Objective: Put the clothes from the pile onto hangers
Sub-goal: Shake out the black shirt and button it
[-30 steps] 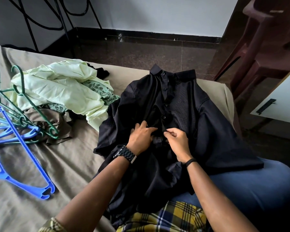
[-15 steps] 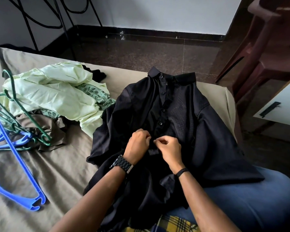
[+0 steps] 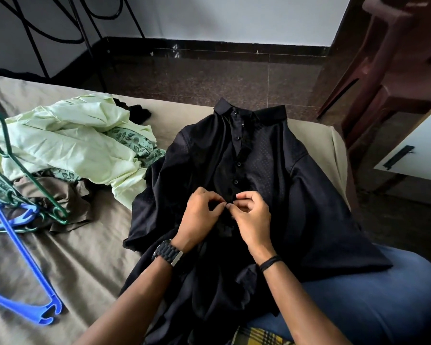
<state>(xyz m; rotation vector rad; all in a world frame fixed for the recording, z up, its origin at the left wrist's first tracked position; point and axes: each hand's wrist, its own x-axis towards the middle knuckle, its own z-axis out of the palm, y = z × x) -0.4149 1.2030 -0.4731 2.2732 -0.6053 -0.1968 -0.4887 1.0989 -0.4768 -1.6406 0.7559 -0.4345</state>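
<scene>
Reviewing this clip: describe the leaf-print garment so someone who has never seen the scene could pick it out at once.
Start at the bed with the brownish sheet and find the heap of clothes left of the black shirt. The leaf-print garment peeks out from under the pale green cloth on top. It is the only patterned piece there, dark green leaves and flowers on lighter green.

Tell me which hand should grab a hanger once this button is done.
Left, probably. The hangers lie on the bed beside the left hand; the right hand would have to cross the black shirt.
</scene>
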